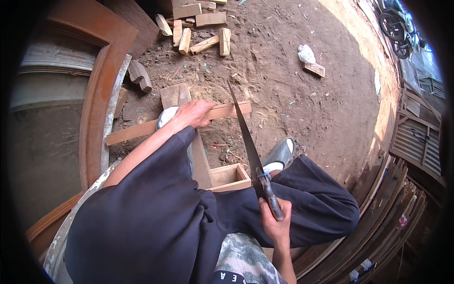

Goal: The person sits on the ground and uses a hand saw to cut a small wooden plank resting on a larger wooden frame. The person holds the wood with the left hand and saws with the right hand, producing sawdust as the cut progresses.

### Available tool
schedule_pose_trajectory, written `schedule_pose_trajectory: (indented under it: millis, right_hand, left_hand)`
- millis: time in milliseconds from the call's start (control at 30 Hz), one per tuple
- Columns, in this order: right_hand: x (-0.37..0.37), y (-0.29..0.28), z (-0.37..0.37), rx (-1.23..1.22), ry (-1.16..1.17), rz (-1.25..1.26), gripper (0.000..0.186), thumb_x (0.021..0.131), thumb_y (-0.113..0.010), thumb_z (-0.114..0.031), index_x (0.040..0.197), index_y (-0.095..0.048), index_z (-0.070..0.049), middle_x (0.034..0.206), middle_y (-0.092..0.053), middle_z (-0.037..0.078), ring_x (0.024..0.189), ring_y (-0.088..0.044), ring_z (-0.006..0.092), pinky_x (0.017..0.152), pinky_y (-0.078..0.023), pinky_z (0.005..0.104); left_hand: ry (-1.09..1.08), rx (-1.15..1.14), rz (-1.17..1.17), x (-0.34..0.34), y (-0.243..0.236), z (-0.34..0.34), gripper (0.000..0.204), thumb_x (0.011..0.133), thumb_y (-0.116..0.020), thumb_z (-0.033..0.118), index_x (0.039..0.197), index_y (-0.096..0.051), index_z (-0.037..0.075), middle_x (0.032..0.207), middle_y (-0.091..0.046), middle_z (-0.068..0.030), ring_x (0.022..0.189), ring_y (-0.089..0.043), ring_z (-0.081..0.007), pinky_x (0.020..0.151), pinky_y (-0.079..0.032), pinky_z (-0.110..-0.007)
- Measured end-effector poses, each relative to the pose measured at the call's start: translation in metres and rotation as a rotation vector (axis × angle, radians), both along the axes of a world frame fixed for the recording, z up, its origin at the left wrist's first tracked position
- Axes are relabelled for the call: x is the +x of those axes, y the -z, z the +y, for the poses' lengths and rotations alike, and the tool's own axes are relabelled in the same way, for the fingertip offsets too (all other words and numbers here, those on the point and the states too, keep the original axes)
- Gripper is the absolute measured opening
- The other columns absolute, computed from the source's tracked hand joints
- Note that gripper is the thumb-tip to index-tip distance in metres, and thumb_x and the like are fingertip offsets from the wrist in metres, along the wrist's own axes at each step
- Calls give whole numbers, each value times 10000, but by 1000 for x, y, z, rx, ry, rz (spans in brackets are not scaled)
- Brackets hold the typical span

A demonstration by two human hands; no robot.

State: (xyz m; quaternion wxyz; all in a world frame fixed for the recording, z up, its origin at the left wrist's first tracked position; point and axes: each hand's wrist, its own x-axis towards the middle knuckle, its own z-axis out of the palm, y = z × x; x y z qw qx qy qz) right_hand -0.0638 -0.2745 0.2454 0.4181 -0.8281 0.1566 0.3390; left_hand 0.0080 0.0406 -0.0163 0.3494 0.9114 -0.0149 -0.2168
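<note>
My left hand (196,113) is closed over a narrow wooden strip (135,133), which lies crosswise over a wooden block (176,94). My left foot in its shoe (166,116) is up against the strip beside the hand. In my right hand (275,218) is the dark handle of a handsaw (249,142), its long blade pointing away from me. The blade crosses the strip near its right end; I cannot tell whether the teeth have entered the wood. A plank (201,158) runs toward me from below the strip, next to an open wooden box (231,176).
Several cut wood blocks (211,19) lie on the dirt ground ahead. A framed wooden door or panel (90,109) stands at the left. Stacked long boards (378,217) line the right. Farther off are a white bundle (306,54) by a small block and a parked motorcycle (399,31).
</note>
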Motion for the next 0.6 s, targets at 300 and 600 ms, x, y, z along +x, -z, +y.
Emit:
schedule_pose_trajectory:
  millis: [300,600]
  right_hand:
    - [-7,-34,1,40,-21,123,281,936,-682,-55,682,-589,20,560,-492,-40,546,-400,31,486,-321,291]
    - [-15,-28,-28,48,117,45,312,961,-680,-64,667,-593,-10,558,-522,-50,499,-443,23,451,-331,254]
  left_hand:
    - [-4,52,29,-1,2,-4,487,753,-758,170,1225,-662,99,1030,-726,-185,1025,-694,-418,846,-562,-518]
    - [-17,-36,2,-1,-8,0,497,770,-760,180,1254,-667,122,1029,-730,-189,1020,-699,-424,848,-565,-521]
